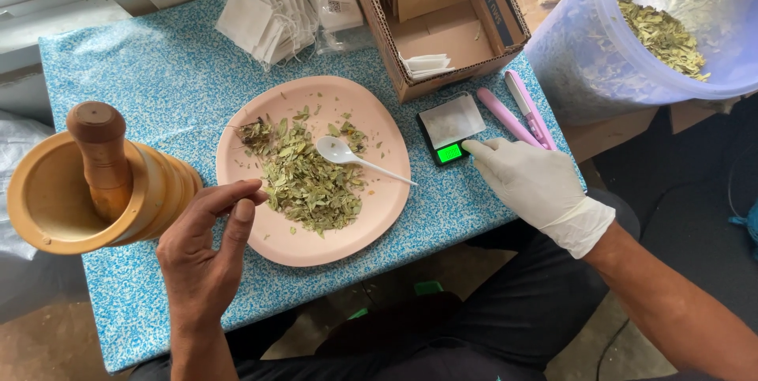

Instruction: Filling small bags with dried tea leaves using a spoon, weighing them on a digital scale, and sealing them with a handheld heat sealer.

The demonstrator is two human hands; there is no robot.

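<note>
A person sits at a small table covered in a blue speckled cloth (158,81), dark trousers visible at the near edge. The bare left hand (207,251) hovers at the near left rim of a pink plate (316,239), its fingers loosely curled and thumb and forefinger pinched close together; whether a leaf sits between them cannot be told. The right hand (530,180), in a white glove, rests flat and open on the cloth at the near right, its forefinger touching the near edge of a small pocket scale (448,130) with a lit green display.

The plate lies at the middle of the table and carries a heap of dried green leaves (304,180). A white plastic spoon (347,156) lies across the heap, bowl to the left, handle pointing right over the rim.

To the left, a wooden mortar (55,199) leans tilted at the table's edge with a wooden pestle (101,152) standing inside it. Just right of the scale lie two pink slim tools (517,112), side by side.

Farther back, an open cardboard box (442,18) holds folded paper pieces, and a loose stack of white paper sachets (264,14) lies to its left. At the far right, a large translucent plastic tub (624,41) holds more dried leaves.
</note>
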